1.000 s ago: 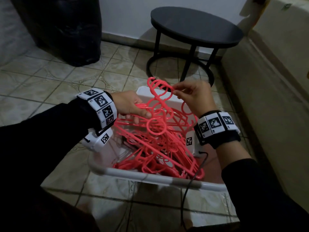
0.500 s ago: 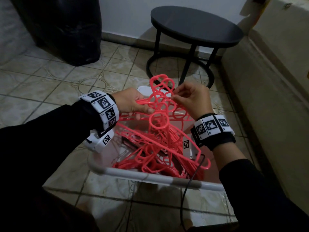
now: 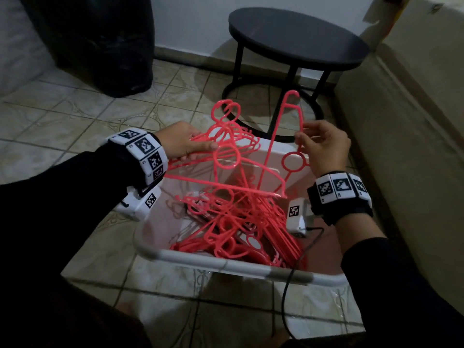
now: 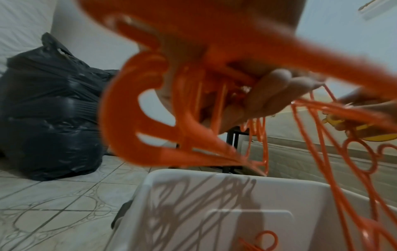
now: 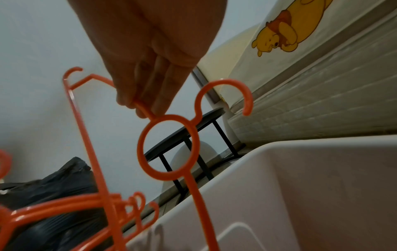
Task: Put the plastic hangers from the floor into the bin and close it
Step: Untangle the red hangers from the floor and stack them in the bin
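The right hand (image 3: 324, 144) pinches one hanger (image 3: 281, 156) by its arm just above the ring, tilted over the bin (image 3: 226, 264). The left hand (image 3: 183, 141) curls round a bunch (image 3: 231, 136) of others. This looks like untangling; next, both lots need lowering below the fingers onto the pile (image 3: 241, 222).

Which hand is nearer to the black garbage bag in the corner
Left. The left hand grips a bunch of hangers on the side of the bin facing the black garbage bag; the right hand is across the bin.
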Demonstrator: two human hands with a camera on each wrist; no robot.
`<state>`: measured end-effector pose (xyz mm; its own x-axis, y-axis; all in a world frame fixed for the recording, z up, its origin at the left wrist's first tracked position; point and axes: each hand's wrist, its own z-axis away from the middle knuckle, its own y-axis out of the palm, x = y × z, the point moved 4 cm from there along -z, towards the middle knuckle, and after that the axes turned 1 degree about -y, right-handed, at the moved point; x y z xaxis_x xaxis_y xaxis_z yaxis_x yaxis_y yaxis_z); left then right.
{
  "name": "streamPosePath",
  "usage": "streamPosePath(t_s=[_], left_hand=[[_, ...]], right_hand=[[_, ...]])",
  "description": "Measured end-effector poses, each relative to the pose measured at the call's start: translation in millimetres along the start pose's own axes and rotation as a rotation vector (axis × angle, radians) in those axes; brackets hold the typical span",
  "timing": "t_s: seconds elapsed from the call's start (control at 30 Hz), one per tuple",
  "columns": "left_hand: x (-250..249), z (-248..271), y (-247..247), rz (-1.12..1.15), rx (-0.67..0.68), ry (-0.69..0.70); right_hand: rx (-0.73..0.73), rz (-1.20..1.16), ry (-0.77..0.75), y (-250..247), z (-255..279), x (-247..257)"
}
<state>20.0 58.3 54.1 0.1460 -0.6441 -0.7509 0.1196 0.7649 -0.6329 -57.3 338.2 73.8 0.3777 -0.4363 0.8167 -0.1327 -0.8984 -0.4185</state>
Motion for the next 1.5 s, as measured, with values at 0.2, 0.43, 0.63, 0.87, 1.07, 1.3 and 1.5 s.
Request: streamPosePath(t_s=[0.2, 0.43, 0.63, 0.87, 1.07, 1.3, 1.5], left_hand=[[20.7, -7.7, -7.3, 0.006, -0.064, -0.089], [3.9, -13.1, 9.8, 0.556, 0.055, -0.187], [-39.4, 2.8, 38.5, 0.630, 0.164, -0.124], [-36.8, 6.3, 43.7, 0.367, -0.026, -0.140], [-43.4, 12.5, 45.2, 0.178, -0.186, -0.107], [-25.1, -1.4, 33.4, 0.272, -0.203, -0.064], [-24.6, -3.6, 26.8, 0.361, -0.160, -0.070]], right_hand=[[-0.010, 0.159, -0.053, -7.9, -7.6, -11.4], [0.311, 0.205, -0.445, 23.5, 4.1, 37.1], [0.510, 0.298, -0.900, 71.2, 44.9, 98.2], [0.422, 0.519, -1.077, 94.6, 68.9, 82.6], [0.444, 0.309, -0.945, 89.4, 75.1, 70.7], [0.179, 0.273, -0.427, 39.5, 26.6, 28.1], [0.734, 0.721, 0.212, 31.8, 24.6, -48.0]])
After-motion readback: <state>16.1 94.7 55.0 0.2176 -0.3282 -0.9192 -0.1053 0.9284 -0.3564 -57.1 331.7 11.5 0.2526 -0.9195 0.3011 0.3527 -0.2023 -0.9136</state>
